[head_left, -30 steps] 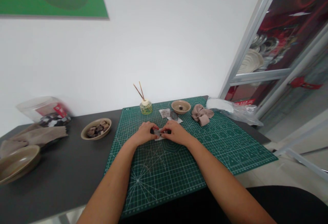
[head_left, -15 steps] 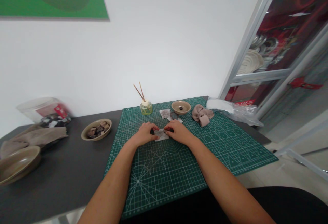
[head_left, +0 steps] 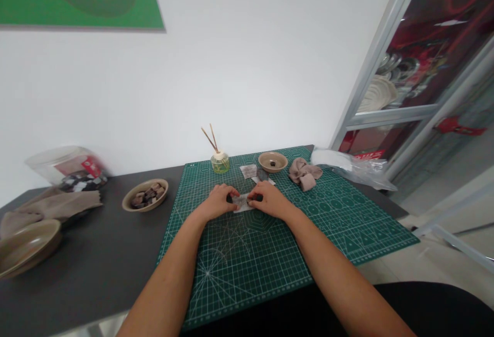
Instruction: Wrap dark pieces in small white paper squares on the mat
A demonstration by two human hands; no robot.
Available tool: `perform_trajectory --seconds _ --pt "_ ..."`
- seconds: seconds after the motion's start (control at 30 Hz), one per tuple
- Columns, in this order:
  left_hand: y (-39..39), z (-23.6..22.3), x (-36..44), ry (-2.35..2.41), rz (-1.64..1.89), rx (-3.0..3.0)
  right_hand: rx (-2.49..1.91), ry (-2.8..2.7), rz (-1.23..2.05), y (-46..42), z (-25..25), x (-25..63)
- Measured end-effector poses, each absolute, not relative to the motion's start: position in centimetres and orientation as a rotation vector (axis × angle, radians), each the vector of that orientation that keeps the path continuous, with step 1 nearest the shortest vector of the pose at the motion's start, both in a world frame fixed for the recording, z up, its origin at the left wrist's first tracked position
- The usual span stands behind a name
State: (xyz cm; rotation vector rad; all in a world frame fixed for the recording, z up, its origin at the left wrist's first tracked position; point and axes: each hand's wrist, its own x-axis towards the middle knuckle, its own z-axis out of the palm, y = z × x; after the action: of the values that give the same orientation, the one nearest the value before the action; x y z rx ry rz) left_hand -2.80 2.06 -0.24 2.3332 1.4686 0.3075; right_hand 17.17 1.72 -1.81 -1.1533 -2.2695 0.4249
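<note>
A worn grey-white sheet (head_left: 241, 204) lies on the green cutting mat (head_left: 247, 254) between my hands. My left hand (head_left: 219, 203) rests at its left edge, thumb and fingers curled in and pinning it. My right hand (head_left: 272, 199) pinches a small dark block (head_left: 248, 201) against the right part of the sheet; my fingers hide most of the block. Just beyond are another grey-stained sheet (head_left: 248, 171) and a dark grey patch (head_left: 263, 174) on a white piece. A beige bowl (head_left: 272, 169) behind them holds one small dark block.
A crumpled brown cloth (head_left: 303, 173) and a clear plastic bag (head_left: 353, 168) lie to the right. A reed diffuser (head_left: 220, 162) stands at the back. On the left are a bowl of brown blocks (head_left: 127, 204), a plastic jar (head_left: 62, 164), another cloth (head_left: 77, 204) and an empty-looking bowl (head_left: 29, 249).
My right hand has shifted very slightly on the sheet with the small block in its fingers. My left hand stays in place.
</note>
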Motion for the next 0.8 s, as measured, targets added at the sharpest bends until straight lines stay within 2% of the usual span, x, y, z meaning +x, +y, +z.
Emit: perform_trajectory --seconds 0.1,0.27,0.43,0.6,0.8 --pt "1.95 -0.06 -2.71 1.478 0.300 2.331 -1.073 -2.296 0.453 1.76 -2.06 16.79" --pt "1.86 0.14 -2.61 1.485 0.290 2.321 -1.203 -2.231 0.391 1.71 -1.81 16.92" --pt "2.00 -0.06 -2.66 1.483 0.297 2.339 -1.064 -2.302 0.486 1.51 -1.78 16.84" --pt "1.97 0.02 -2.66 1.478 0.293 2.341 -1.192 -2.248 0.384 1.74 -1.93 16.94" --pt "1.84 0.16 -2.58 1.479 0.300 2.341 -1.079 -2.300 0.484 1.53 -1.78 16.85"
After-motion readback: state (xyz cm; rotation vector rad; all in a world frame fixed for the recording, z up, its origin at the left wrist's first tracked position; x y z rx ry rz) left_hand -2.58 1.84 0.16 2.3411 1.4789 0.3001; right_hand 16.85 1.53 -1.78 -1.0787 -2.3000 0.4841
